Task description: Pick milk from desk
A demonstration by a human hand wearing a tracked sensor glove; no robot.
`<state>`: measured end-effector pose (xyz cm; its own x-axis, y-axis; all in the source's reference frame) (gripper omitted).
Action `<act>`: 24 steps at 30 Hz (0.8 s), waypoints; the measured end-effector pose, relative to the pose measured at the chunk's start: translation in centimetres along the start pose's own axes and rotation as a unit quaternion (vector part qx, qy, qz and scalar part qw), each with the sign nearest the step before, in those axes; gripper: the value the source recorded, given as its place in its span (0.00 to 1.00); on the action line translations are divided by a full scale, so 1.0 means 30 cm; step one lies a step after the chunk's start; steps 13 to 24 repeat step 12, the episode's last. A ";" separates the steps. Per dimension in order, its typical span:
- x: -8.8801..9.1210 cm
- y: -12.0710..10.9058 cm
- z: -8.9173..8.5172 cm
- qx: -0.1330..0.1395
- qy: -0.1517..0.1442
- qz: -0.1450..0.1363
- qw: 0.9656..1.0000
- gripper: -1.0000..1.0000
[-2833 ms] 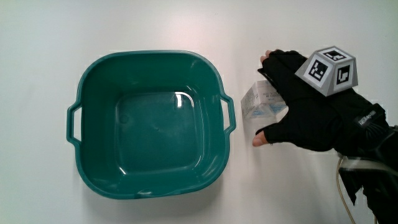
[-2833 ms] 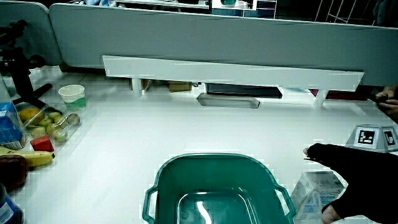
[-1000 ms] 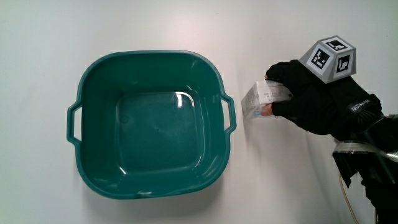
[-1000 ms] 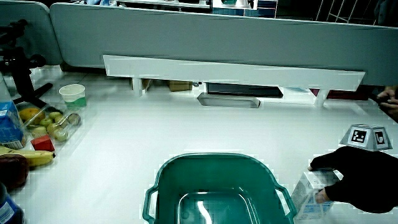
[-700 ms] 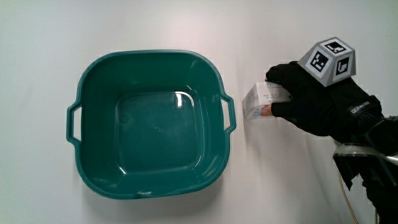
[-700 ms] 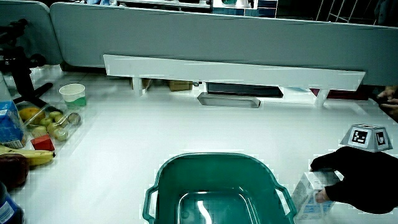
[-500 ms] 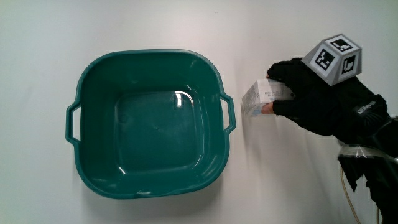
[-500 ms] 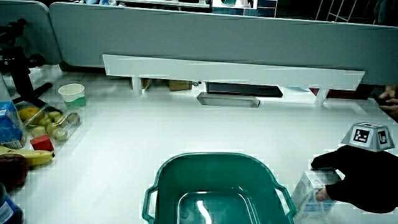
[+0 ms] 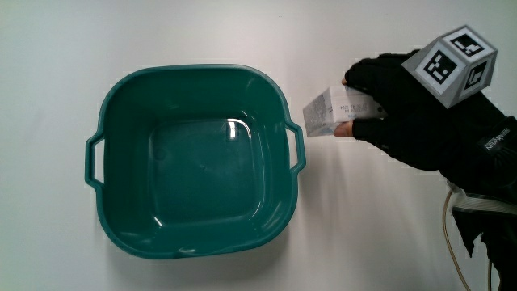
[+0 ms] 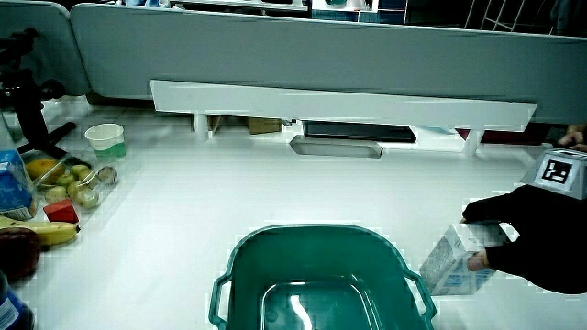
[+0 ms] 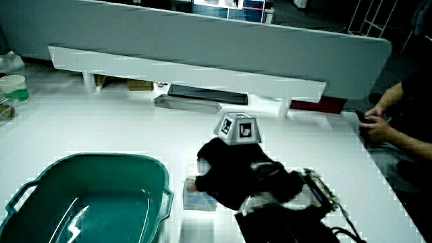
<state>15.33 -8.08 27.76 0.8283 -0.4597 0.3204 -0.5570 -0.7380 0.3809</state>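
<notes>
— Black glove, patterned cube [image 9: 455, 65] on its back: what is the hand [image 9: 412, 113] doing?

— Its fingers are closed around the milk [image 9: 333, 111], a small pale carton. The thumb presses the side nearer the person, the fingertips [image 9: 358, 78] wrap the other side.

— Where is the milk, then?

— Beside the teal tub [image 9: 121, 97], close to the tub's handle on that side but not touching it. In a side view the carton [image 10: 456, 260] sits tilted in the grasp, level with the tub's rim [image 10: 316, 230]. Whether any corner touches the white surface [image 9: 380, 226] I cannot tell from above; a faint shadow lies under it.

— And in the remaining side view?

— The hand [image 11: 226, 177] covers most of the carton [image 11: 199, 198]; only a pale edge shows below the fingers, next to the tub [image 11: 94, 165]. The cube [image 11: 239, 128] stands up on the glove.

— Anything in the tub?

— Only a glossy bottom [image 9: 206, 174] with a reflection of light.

— What else is on the surface?

— Well apart from the tub, at the surface's edge in a side view: a small green and white cup [image 10: 105, 140], a clear pack of fruit [image 10: 78, 183], a red block [image 10: 60, 213], a banana [image 10: 41, 231] and a blue carton [image 10: 13, 188]. A low white shelf [image 10: 348, 103] runs along the grey partition [image 10: 303, 55], with a flat dark tray [image 10: 336, 145] below it
</notes>
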 end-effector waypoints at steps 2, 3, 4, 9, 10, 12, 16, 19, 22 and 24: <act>-0.021 -0.001 0.019 0.007 0.002 0.004 1.000 1.00; -0.024 -0.002 0.023 0.004 0.005 0.010 1.000 1.00; -0.036 -0.006 0.034 0.007 -0.001 0.014 1.000 1.00; -0.076 -0.009 0.066 0.021 -0.012 0.032 0.999 1.00; -0.089 -0.006 0.071 0.023 -0.016 0.041 0.999 1.00; -0.115 -0.001 0.081 0.026 -0.023 0.058 0.998 1.00; -0.115 -0.001 0.081 0.026 -0.023 0.058 0.998 1.00; -0.115 -0.001 0.081 0.026 -0.023 0.058 0.998 1.00; -0.115 -0.001 0.081 0.026 -0.023 0.058 0.998 1.00; -0.115 -0.001 0.081 0.026 -0.023 0.058 0.998 1.00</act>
